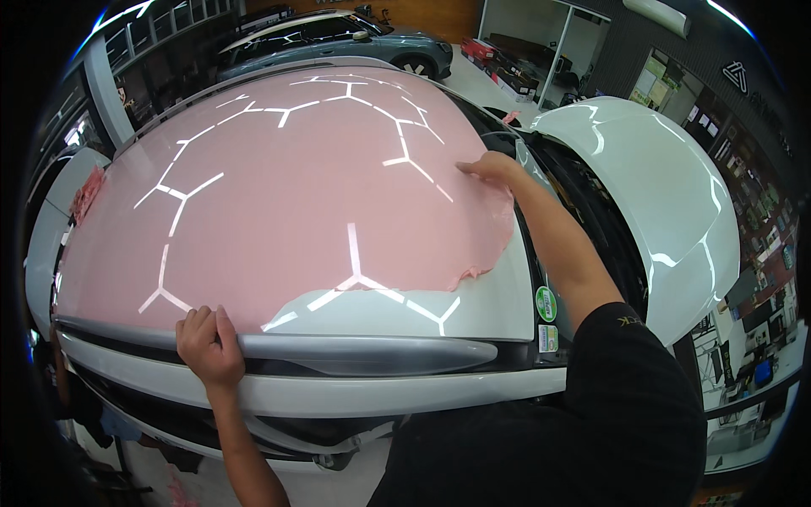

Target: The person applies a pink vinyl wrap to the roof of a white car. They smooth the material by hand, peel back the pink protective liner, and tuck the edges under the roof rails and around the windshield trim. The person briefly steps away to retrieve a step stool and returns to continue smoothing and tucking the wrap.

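Note:
A thin pink film covers most of the roof of a white car. Its ragged near-front edge curls up, and the bare white roof shows beside it. Over the windshield side of the roof, my right hand is closed at the film's front edge, where the film is pulled into folds below it; the fingertips are partly hidden. My left hand is closed round the silver roof rail along the near side, thumb pointing up.
The car's white hood stands raised to the right of the windshield. Crumpled pink film clings at the far left end of the roof. Behind is a grey-blue car, with boxes on the floor beside it. Two stickers sit on the glass.

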A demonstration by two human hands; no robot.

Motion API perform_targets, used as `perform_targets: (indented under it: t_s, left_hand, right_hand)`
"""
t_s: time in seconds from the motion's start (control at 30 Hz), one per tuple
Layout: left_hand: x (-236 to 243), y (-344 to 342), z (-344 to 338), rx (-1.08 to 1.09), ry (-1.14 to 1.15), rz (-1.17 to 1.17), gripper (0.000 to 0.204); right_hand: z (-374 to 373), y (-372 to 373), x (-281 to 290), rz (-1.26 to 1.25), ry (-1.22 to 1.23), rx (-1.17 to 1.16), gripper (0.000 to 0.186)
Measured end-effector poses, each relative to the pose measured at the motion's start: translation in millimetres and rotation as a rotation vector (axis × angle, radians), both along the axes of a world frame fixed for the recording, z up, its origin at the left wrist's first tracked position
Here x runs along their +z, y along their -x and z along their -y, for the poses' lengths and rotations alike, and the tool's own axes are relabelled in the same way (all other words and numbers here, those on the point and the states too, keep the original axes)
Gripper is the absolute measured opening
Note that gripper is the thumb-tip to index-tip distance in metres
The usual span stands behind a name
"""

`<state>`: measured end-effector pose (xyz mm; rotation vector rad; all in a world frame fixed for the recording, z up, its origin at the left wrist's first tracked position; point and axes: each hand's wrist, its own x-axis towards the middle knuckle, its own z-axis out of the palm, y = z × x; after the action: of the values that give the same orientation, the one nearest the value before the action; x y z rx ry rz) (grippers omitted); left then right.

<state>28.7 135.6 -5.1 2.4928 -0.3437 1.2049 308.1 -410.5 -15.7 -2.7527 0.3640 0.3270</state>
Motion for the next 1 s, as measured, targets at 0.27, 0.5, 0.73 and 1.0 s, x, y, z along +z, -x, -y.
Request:
perform_targets:
  t_s: [0.27,0.5,0.73,1.0]
  left_hand:
    - [3.4,1.1,-4.5,0.031,-0.019,-0.016,0.026]
    - [1.0,-3.9,-17.8,-0.078,-0.079,-0.076,0.022]
    - [-2.6,0.7,-23.6,-0.185,-0.076,-0.112,0.02]
    - [1.7,5.2,-29.7,-0.24,-0.064,-0.233,0.017]
  right_hand:
    - [25.5,-17.1,-46.1,-0.173,-0.46,-0.414,0.072]
    - [45.5,-8.3,-66.4,0.306,0.037,-0.136,0.065]
    - [15.6,18.7,-56.9,0.406,0.228,-0.078,0.047]
    - [5.7,32.4,-21.7,0.345,0.265,0.197,0.057]
